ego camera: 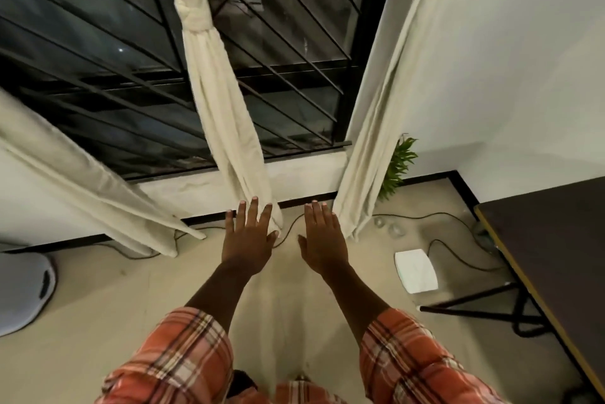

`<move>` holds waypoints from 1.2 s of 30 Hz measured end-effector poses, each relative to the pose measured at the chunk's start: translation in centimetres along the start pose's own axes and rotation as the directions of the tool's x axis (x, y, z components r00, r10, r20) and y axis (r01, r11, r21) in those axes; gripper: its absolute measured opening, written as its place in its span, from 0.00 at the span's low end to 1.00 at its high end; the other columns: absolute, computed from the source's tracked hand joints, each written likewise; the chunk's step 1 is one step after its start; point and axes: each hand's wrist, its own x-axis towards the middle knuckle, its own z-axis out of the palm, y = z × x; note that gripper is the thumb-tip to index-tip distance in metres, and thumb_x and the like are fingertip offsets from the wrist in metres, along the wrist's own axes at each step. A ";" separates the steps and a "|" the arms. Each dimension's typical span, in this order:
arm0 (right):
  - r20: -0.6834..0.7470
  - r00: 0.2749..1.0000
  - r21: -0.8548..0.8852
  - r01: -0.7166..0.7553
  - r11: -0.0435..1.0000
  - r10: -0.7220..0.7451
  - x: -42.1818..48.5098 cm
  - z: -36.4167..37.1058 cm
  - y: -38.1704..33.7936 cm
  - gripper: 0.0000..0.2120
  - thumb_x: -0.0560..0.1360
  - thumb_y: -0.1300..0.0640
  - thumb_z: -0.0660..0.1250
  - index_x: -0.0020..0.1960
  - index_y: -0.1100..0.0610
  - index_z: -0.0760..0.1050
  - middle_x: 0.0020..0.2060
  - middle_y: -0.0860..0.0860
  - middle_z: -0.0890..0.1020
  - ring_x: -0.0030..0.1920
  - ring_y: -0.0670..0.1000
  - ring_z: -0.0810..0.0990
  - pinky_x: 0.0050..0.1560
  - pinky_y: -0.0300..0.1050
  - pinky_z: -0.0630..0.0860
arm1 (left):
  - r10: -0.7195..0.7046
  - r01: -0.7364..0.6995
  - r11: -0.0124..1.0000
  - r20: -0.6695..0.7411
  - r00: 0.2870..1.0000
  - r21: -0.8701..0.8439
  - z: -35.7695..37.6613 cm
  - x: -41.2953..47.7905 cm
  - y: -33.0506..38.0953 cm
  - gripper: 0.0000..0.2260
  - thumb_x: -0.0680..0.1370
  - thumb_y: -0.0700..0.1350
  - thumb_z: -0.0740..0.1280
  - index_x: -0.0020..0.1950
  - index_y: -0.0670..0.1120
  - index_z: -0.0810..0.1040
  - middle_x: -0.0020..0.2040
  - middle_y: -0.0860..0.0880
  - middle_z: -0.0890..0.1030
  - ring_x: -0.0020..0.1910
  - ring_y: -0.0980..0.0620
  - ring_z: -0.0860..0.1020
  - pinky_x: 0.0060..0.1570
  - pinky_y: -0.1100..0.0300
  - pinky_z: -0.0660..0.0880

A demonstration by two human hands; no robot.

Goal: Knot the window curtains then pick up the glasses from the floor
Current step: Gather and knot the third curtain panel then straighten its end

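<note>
1. Both hands are holding nothing. The left hand (pixel 248 236) and right hand (pixel 322 240) are reaching forward side by side, palms down, fingers straight and spread.
2. The middle curtain (pixel 222 102) is hanging just beyond the left fingertips, knotted high up, its length running from the window (pixel 98 27) down to the floor (pixel 131 289).
3. The right curtain (pixel 376 128) is hanging likewise, knotted near the top.
4. The glasses (pixel 389 227) are sitting on the floor just right of that curtain's hem, too blurred to tell their orientation.

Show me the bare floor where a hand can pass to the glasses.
Bare floor runs between the right hand and the white box, and between the left hand and the grey base. It is crowded round the glasses: curtain hem, cable.
</note>
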 end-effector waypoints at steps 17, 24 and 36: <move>-0.011 0.850 0.079 -0.525 0.847 0.527 8.2 -3.0 15.5 0.35 0.79 0.47 0.58 0.79 0.57 0.46 0.78 0.55 0.49 0.78 0.56 0.44 0.76 0.50 0.46 | 0.496 -0.499 0.866 0.165 0.853 -0.021 0.9 21.8 13.1 0.28 0.82 0.55 0.52 0.78 0.49 0.46 0.78 0.43 0.48 0.77 0.41 0.45 0.74 0.48 0.46; -0.006 0.703 0.150 -0.702 0.696 0.711 9.9 -4.3 22.3 0.34 0.80 0.47 0.56 0.79 0.56 0.45 0.78 0.54 0.48 0.78 0.54 0.43 0.76 0.49 0.45 | 0.666 -0.686 0.727 0.263 0.698 -0.024 1.9 27.2 20.9 0.28 0.82 0.56 0.52 0.78 0.49 0.46 0.78 0.43 0.47 0.77 0.43 0.45 0.74 0.48 0.45; 0.112 0.622 0.199 -0.778 0.596 0.775 13.6 -3.2 37.7 0.34 0.80 0.46 0.55 0.79 0.57 0.44 0.78 0.54 0.48 0.78 0.55 0.42 0.77 0.51 0.45 | 0.715 -0.728 0.677 0.327 0.619 -0.102 5.5 36.7 35.5 0.28 0.82 0.54 0.53 0.78 0.49 0.45 0.78 0.46 0.50 0.77 0.45 0.46 0.74 0.51 0.48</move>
